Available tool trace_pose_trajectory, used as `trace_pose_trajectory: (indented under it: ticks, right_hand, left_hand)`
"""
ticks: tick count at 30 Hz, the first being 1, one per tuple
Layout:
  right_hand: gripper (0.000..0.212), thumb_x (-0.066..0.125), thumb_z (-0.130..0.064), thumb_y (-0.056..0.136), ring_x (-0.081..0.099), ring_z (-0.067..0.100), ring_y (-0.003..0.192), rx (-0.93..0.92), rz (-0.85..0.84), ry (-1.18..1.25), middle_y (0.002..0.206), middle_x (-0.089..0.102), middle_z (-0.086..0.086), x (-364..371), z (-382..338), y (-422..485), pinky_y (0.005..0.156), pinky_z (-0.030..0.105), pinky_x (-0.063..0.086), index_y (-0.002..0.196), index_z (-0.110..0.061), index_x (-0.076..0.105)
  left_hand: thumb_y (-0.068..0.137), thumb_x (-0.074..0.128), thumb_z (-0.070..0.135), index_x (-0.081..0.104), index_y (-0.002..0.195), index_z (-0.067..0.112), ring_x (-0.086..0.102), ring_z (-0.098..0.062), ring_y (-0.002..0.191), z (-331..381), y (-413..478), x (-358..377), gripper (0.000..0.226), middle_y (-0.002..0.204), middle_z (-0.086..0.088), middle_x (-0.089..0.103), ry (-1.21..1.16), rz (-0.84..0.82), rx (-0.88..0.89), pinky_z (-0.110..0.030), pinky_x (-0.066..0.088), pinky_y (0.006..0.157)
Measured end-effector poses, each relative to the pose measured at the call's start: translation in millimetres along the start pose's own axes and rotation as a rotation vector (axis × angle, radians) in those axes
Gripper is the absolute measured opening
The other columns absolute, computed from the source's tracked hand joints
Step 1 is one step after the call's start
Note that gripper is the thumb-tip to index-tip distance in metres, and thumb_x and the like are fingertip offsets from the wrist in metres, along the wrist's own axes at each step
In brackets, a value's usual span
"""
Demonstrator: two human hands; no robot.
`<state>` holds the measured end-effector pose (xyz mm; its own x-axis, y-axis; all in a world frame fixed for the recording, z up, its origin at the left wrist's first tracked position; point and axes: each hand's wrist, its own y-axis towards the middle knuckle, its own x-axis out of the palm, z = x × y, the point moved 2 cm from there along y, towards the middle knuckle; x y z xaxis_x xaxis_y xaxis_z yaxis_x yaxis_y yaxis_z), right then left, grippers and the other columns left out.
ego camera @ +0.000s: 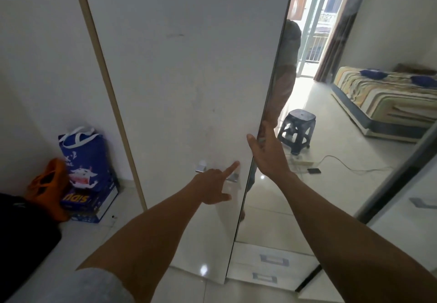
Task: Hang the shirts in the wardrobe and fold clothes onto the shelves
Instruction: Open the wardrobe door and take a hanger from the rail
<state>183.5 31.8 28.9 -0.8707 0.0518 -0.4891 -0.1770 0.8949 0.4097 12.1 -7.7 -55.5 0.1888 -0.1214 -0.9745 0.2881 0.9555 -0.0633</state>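
The tall white glossy wardrobe door (189,78) is seen straight ahead, with the mirror door panel (331,142) just beside it on the right. The left hand (212,185) is placed over the short chrome bar handle (201,168). Its index finger is stretched against the door and the other fingers are hidden, so a grip cannot be told. The right hand (264,153) is laid flat, fingers straight and together, on the door's right edge. A blue paper bag (87,168) is stood on the floor at the left.

head-worn wide view, facing forward and down, near wardrobe door (189,89).
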Motion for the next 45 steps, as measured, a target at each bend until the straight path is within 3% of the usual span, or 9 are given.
trace_pose_trajectory:
  ticks: [5, 13, 15, 20, 25, 28, 32, 39, 45]
  right_hand:
    - [0.049, 0.045, -0.046, 0.102, 0.067, 0.014, 0.099, -0.079, 0.055, -0.004, 0.121, 0.065, -0.004, -3, -26, -35, 0.087, 0.041, 0.057, 0.144, -0.025, 0.034]
    - [0.045, 0.040, -0.032, 0.105, 0.061, -0.003, 0.107, -0.197, 0.061, 0.126, 0.123, 0.059, -0.015, -1, -123, -102, 0.087, 0.014, 0.050, 0.147, -0.019, 0.033]
    - [0.045, 0.039, -0.033, 0.104, 0.063, 0.004, 0.109, -0.251, 0.081, 0.149, 0.128, 0.061, -0.008, -2, -159, -112, 0.089, 0.019, 0.053, 0.148, -0.020, 0.034]
    - [0.032, 0.040, -0.025, 0.106, 0.057, -0.018, 0.101, -0.375, 0.111, 0.199, 0.113, 0.051, -0.035, 8, -252, -130, 0.077, 0.004, 0.048, 0.138, -0.026, 0.042]
    - [0.042, 0.034, -0.042, 0.102, 0.061, 0.013, 0.116, -0.514, 0.023, 0.242, 0.138, 0.054, -0.011, 41, -325, -135, 0.095, 0.044, 0.056, 0.144, -0.037, 0.038]
    - [0.046, 0.030, -0.043, 0.103, 0.056, 0.020, 0.126, -0.589, -0.056, 0.267, 0.149, 0.046, -0.001, 69, -362, -130, 0.102, 0.052, 0.051, 0.149, -0.041, 0.032]
    - [0.043, 0.023, -0.042, 0.106, 0.067, 0.018, 0.097, -0.621, -0.158, 0.267, 0.132, 0.057, 0.010, 106, -407, -126, 0.086, 0.047, 0.059, 0.148, -0.050, 0.025]
    - [0.051, 0.020, -0.053, 0.104, 0.031, 0.023, 0.146, -0.580, -0.399, 0.267, 0.165, 0.015, -0.009, 175, -445, -110, 0.118, 0.051, 0.031, 0.154, -0.045, 0.013]
    - [0.053, 0.019, -0.051, 0.106, 0.011, 0.016, 0.152, -0.509, -0.514, 0.251, 0.166, 0.010, -0.008, 214, -431, -83, 0.122, 0.036, 0.010, 0.156, -0.042, 0.006]
  left_hand:
    - [0.087, 0.067, 0.053, -0.018, 0.151, 0.045, 0.044, -0.029, 0.134, -1, -45, 11, 0.106, 0.146, -0.009, 0.048, 0.004, 0.055, 0.030, -0.049, 0.044, 0.105]
    - [0.087, 0.065, 0.054, -0.020, 0.151, 0.046, 0.049, -0.030, 0.133, -4, -164, 3, 0.106, 0.157, -0.007, 0.036, -0.051, 0.088, 0.059, -0.046, 0.044, 0.105]
    - [0.086, 0.067, 0.054, -0.022, 0.148, 0.050, 0.053, -0.029, 0.129, -4, -196, -13, 0.109, 0.159, -0.005, 0.031, -0.183, 0.168, 0.037, -0.045, 0.047, 0.104]
    - [0.077, 0.070, 0.066, -0.020, 0.147, 0.055, 0.036, -0.022, 0.143, -2, -272, -82, 0.114, 0.165, 0.007, 0.012, -0.331, 0.453, 0.084, -0.048, 0.041, 0.110]
    - [0.070, 0.073, 0.069, -0.022, 0.143, 0.059, 0.043, -0.017, 0.137, -4, -343, -156, 0.120, 0.165, 0.011, 0.004, -0.304, 0.701, 0.129, -0.047, 0.044, 0.108]
    - [0.068, 0.075, 0.067, -0.021, 0.142, 0.060, 0.048, -0.019, 0.132, -12, -380, -186, 0.121, 0.165, 0.009, 0.005, -0.240, 0.814, 0.121, -0.045, 0.049, 0.103]
    - [0.068, 0.081, 0.060, -0.018, 0.146, 0.055, 0.037, -0.017, 0.141, -37, -419, -208, 0.126, 0.161, 0.024, -0.001, -0.170, 0.876, 0.022, -0.036, 0.046, 0.108]
    - [0.072, 0.086, 0.039, -0.017, 0.149, 0.047, 0.044, -0.024, 0.131, -90, -454, -231, 0.129, 0.156, -0.007, 0.024, -0.099, 0.791, -0.326, -0.043, 0.046, 0.107]
    - [0.073, 0.087, 0.030, -0.021, 0.151, 0.044, 0.051, -0.024, 0.118, -121, -454, -248, 0.133, 0.144, -0.009, 0.027, -0.026, 0.737, -0.542, -0.033, 0.047, 0.100]
